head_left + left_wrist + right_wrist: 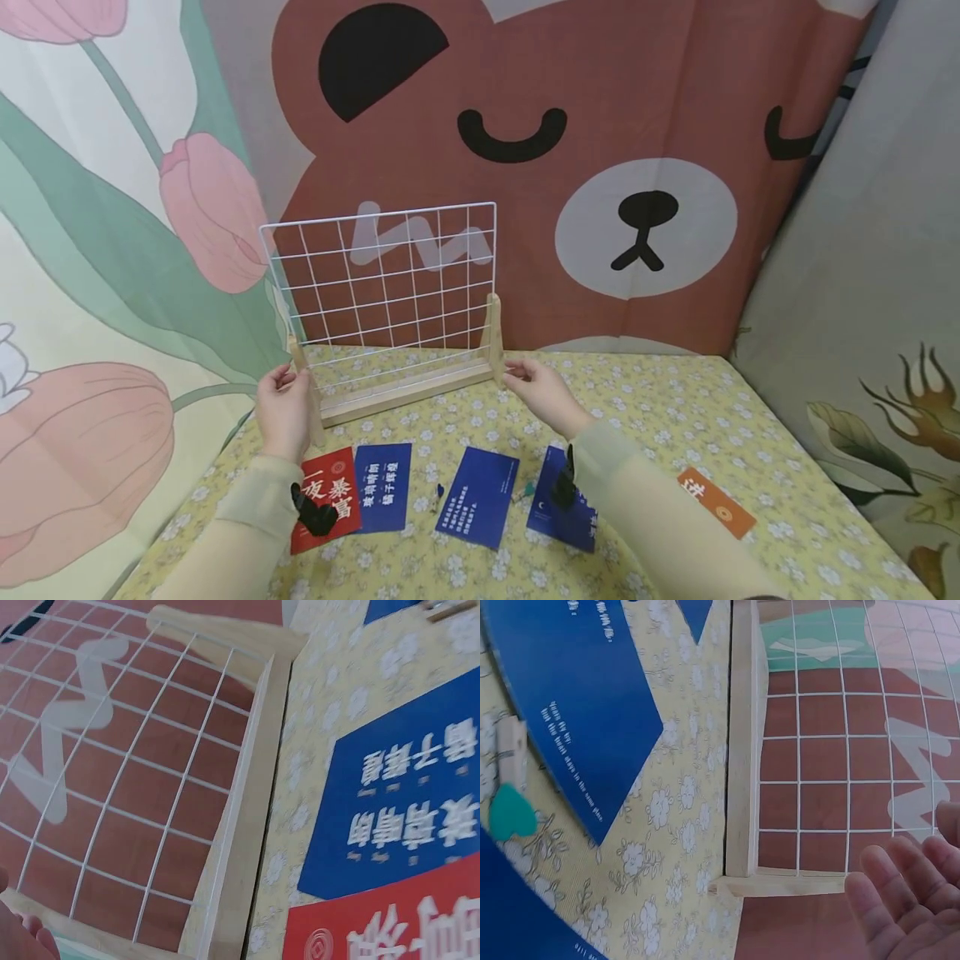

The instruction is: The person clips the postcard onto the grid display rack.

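A white wire grid (382, 287) stands upright in a pale wooden stand (405, 392) on the table. My left hand (283, 410) holds the stand's left side post, its fingers bent around the post's outer side. On the other side, my right hand (546, 396) has its thumb and forefinger at the lower part of the right post (492, 337). Its other fingers (900, 892) stay loosely bent in the right wrist view. In the left wrist view, my left fingertips (30, 937) show at the lower left corner, against the post.
In front of the stand lie a red card (337, 517), several blue cards (480, 497) and an orange card (717, 502). Small wooden clips, one with a green heart (511, 812), lie among them. The flowered tablecloth (637, 408) meets a printed bear curtain (600, 317) behind.
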{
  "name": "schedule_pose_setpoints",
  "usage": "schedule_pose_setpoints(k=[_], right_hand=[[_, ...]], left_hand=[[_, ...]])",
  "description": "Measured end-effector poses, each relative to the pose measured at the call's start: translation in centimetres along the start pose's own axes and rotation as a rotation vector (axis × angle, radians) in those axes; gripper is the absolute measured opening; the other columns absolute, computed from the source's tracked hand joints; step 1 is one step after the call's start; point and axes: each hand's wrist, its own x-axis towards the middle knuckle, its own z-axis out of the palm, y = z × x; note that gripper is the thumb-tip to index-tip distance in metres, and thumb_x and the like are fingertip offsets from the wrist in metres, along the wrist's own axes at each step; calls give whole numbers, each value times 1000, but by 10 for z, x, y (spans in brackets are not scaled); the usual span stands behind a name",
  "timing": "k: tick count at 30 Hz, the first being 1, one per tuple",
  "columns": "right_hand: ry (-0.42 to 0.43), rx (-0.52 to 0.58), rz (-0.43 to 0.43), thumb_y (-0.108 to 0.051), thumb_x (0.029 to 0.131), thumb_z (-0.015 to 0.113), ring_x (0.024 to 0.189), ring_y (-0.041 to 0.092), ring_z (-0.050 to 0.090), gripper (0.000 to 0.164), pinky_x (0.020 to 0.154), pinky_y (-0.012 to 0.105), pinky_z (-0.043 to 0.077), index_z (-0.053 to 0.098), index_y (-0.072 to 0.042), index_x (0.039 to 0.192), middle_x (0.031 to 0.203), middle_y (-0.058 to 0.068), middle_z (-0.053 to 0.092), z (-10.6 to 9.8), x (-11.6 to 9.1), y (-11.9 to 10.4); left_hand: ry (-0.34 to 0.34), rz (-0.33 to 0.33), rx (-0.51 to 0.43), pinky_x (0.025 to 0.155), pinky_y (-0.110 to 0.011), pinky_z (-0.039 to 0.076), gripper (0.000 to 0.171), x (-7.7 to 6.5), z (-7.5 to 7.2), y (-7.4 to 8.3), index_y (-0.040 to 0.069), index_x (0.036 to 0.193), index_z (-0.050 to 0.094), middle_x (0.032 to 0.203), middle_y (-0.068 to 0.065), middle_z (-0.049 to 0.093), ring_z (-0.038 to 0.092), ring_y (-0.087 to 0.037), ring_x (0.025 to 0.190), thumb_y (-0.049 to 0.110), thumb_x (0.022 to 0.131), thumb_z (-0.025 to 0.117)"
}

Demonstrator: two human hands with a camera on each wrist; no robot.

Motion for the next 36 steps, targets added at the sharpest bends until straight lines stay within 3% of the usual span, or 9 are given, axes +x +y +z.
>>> schedule_pose_setpoints(k=[6,10,18,26,36], right_hand=[[12,107,3,-31,99,55,113,25,56,41,93,44,47,51,-14,136,124,5,58,5,14,-2],[31,214,24,-30,99,55,115,30,55,42,96,48,45,50,-11,136,123,9,57,10,21,-3],[44,290,58,-28,100,53,112,30,55,45,97,49,44,45,-7,139,125,16,55,19,26,0],[68,289,57,-30,99,54,109,28,58,44,93,47,46,46,-10,138,125,14,56,16,27,4],[86,318,80,-29,99,56,115,34,55,44,95,50,44,47,-11,137,124,13,57,6,31,7]], left_hand=[[12,-23,-26,93,-30,41,58,18,3,0,3,143,39,131,-11,42,45,-18,114,34,97,55],[1,-79,-88,99,-30,39,63,28,6,-2,4,146,33,134,-11,37,41,-20,120,32,96,58],[-99,-194,-242,113,-33,25,71,42,8,-13,7,154,14,156,-14,18,20,-24,142,27,99,53],[-182,-169,-123,109,-45,30,65,54,0,-18,8,152,24,152,-17,30,32,-30,136,33,99,52],[-376,-116,-3,101,-59,36,71,65,-14,-19,5,154,10,153,-23,22,31,-40,135,31,99,48]])
